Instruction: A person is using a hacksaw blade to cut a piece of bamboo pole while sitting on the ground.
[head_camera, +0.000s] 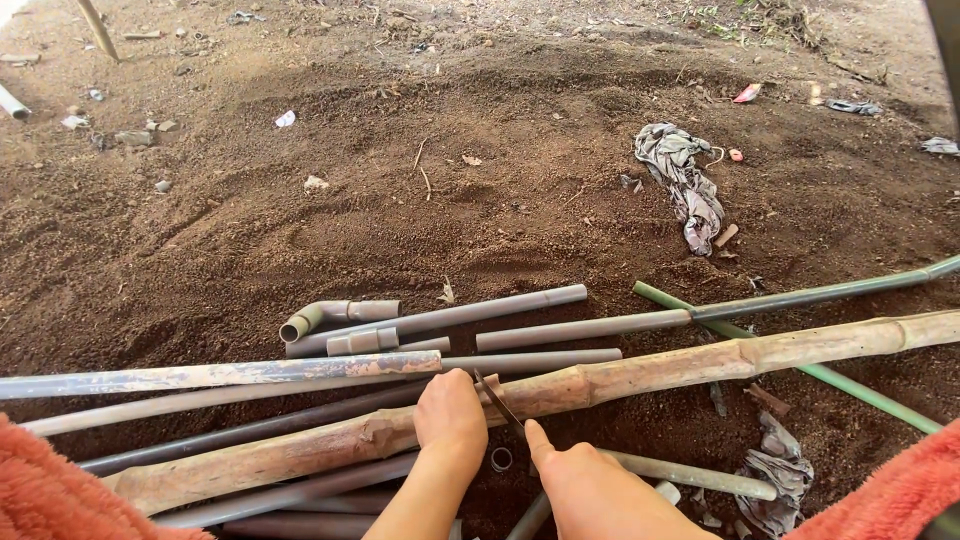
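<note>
Left hand (450, 412) wrapped round bamboo pole (640, 375); right hand (590, 485) pinches thin blade (500, 402) against it. Pole looks stiff, heavyish, rough; grab mid-length.

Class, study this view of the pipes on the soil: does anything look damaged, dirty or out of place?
Yes. A crumpled grey rag lies discarded on the bare soil, with litter scraps around. The long metal pipe at left is rust-stained. The pipes lie crisscrossed, not stacked.
</note>
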